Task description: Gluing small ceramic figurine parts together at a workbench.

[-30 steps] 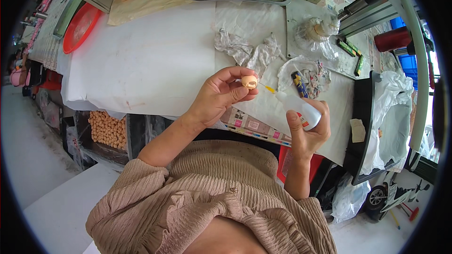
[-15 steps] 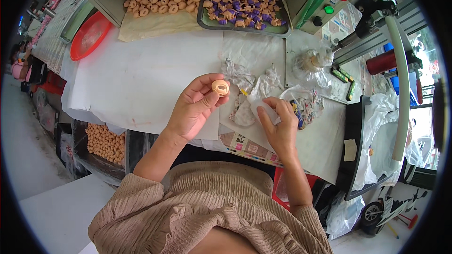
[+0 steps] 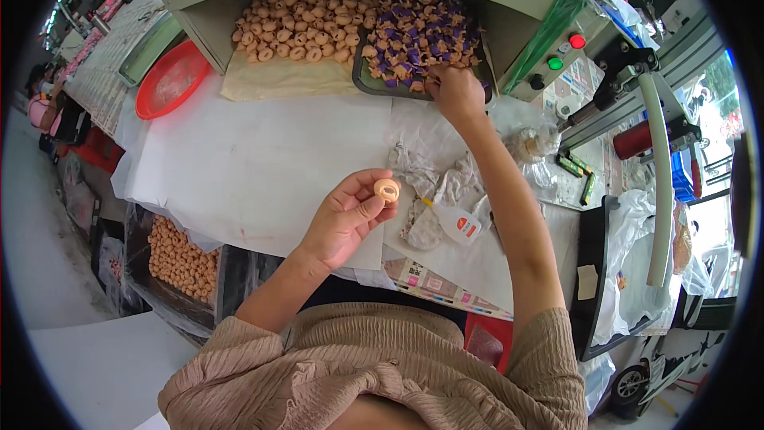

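Small hollow peach-coloured plastic ball with an oval opening (image 3: pixel 387 189): it sits above the bench, clamped between the thumb and fingers of the left hand (image 3: pixel 350 211), opening facing up toward the wearer. Risk, my judgement: a rounded piece this small could roll or squirt out if the pinch slackens or tightens unevenly. Just right of it, a white plastic squeeze bottle with a yellow nozzle (image 3: pixel 458 224) lies on its side by a crumpled whitish cloth (image 3: pixel 458 187); if the tip is uncapped (cannot tell), liquid could seep onto cloth or bench. Farther out, the right hand (image 3: pixel 459 95) reaches into the near side of a dark green shallow tray (image 3: pixel 398 94) heaped with small purple-and-peach plastic pieces (image 3: pixel 410 32). Its fingertips are hidden among them; cannot tell whether they are apart or closed on one. Pieces appear tangled, so a hurried pick might lift two, or spill some over the rim. The right forearm spans the bench beside the bottle; a low sweep back could knock it.
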`<state>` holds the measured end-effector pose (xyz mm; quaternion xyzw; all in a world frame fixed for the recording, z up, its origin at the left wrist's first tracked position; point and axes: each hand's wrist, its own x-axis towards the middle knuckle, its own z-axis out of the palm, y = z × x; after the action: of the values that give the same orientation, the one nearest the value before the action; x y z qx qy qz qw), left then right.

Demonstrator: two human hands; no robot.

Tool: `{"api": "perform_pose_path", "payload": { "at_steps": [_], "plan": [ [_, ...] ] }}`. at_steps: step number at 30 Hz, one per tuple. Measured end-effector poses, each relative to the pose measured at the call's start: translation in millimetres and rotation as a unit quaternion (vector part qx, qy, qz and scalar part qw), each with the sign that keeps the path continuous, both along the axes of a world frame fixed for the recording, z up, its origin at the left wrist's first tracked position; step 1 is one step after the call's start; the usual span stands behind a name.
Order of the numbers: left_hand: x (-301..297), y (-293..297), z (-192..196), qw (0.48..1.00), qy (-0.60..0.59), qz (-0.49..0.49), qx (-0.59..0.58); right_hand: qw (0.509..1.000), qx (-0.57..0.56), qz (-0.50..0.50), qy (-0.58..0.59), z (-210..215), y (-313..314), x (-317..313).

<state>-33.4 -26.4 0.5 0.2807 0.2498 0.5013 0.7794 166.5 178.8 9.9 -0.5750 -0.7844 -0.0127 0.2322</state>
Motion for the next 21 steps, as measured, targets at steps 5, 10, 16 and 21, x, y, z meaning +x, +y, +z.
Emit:
{"api": "perform_pose_path", "payload": {
  "at_steps": [5,10,16,21],
  "plan": [
    [-10.4,-15.0,-3.3,0.999,0.0,0.023,-0.03,0.996,-0.082,-0.023,-0.002,-6.7,-8.1,-18.2],
    [-4.6,-1.8,-4.3,0.999,-0.002,0.026,-0.041,0.953,-0.028,0.11,0.281,24.9,-66.8,3.4],
    [14.9,5.9,-11.1,0.999,-0.033,-0.017,0.005,0.909,-0.141,0.174,0.351,47.5,-175.8,7.3],
    [32.4,3.1,-5.0,0.998,0.011,-0.04,0.037,0.882,-0.178,0.134,0.415,37.1,-199.9,27.5]
  ]
}}
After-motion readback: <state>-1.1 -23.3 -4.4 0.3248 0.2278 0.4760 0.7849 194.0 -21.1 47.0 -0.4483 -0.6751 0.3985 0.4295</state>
